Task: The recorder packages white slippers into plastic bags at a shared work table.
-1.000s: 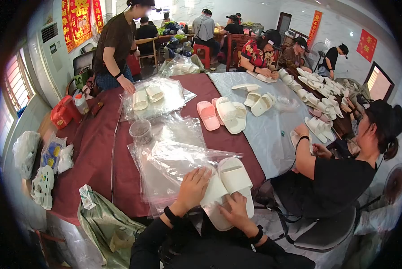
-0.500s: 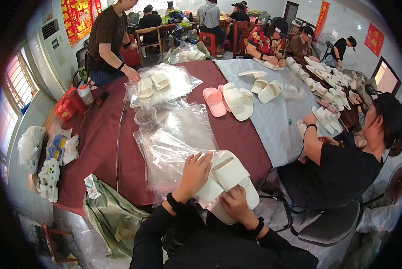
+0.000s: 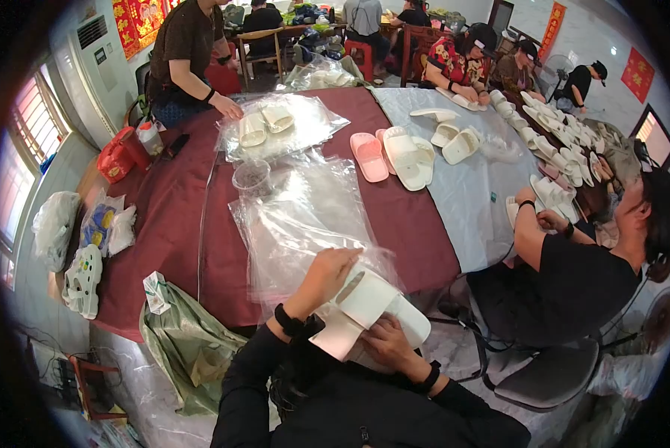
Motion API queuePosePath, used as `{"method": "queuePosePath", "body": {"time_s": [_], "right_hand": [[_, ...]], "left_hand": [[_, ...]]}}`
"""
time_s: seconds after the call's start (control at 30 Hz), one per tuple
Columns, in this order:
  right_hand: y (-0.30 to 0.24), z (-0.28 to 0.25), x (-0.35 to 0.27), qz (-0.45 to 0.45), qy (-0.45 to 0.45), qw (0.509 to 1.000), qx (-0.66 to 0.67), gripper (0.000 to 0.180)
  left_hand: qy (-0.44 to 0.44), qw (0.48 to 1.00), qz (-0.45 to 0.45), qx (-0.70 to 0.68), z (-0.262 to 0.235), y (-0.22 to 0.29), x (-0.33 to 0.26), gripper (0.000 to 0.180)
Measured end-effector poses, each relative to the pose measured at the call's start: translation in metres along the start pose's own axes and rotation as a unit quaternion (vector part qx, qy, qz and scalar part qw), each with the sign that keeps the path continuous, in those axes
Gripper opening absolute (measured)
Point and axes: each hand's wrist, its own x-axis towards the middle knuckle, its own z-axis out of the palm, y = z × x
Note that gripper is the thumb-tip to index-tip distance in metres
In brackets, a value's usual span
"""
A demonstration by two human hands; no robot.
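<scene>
At the near table edge I hold a pair of white slide slippers [image 3: 366, 297], soles and straps partly overlapping. My right hand [image 3: 389, 342] is closed on their near side, fingers at the strap. My left hand [image 3: 332, 276] is beside the far left part of the slippers, its fingers bent together at a clear plastic bag [image 3: 386, 263] whose film rises past the fingertips, blurred. Under and beyond that hand lies a stack of clear plastic bags [image 3: 309, 205], with a round clear tub [image 3: 251, 179] on its far left part.
Farther off, white slippers [image 3: 253, 128] lie on more bags near a standing person's hand [image 3: 227, 107]. Pink slippers [image 3: 368, 157] and white pairs [image 3: 406, 160] sit at centre right. A seated co-worker [image 3: 574, 276] is to my right; a red jug [image 3: 118, 157] stands left.
My left hand has turned from lying flat to bent fingers, and bag film has lifted beside it. The slippers have tilted and shifted slightly in my right hand. The view has shifted a little.
</scene>
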Motion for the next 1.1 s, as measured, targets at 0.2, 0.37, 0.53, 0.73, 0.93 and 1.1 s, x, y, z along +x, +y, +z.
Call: {"method": "queuePosePath", "body": {"time_s": [0.2,0.37,0.53,0.73,0.93,1.1], "right_hand": [[0.021,0.002,-0.003,0.118,0.035,0.984,0.131,0.028],[0.037,-0.012,0.006,0.273,0.06,0.928,0.246,0.033],[0.043,0.003,0.006,0.327,0.164,0.895,0.257,0.037],[0.036,0.008,0.016,0.291,0.13,0.946,0.066,0.037],[0.022,0.013,0.031,0.18,0.119,0.976,0.029,0.037],[0.028,0.017,0.035,0.179,0.146,0.973,0.018,0.033]], "left_hand": [[-0.042,0.983,0.14,0.114,-0.005,-0.012,-0.016,0.031],[-0.074,0.974,0.163,0.135,-0.013,-0.001,-0.022,0.033],[-0.06,0.971,0.178,0.145,0.01,-0.007,-0.037,0.036],[-0.062,0.975,0.163,0.141,0.024,0.017,-0.042,0.037],[-0.034,0.956,0.183,0.227,0.029,0.021,-0.039,0.05],[-0.042,0.957,0.205,0.203,0.023,0.018,-0.039,0.048]]}}
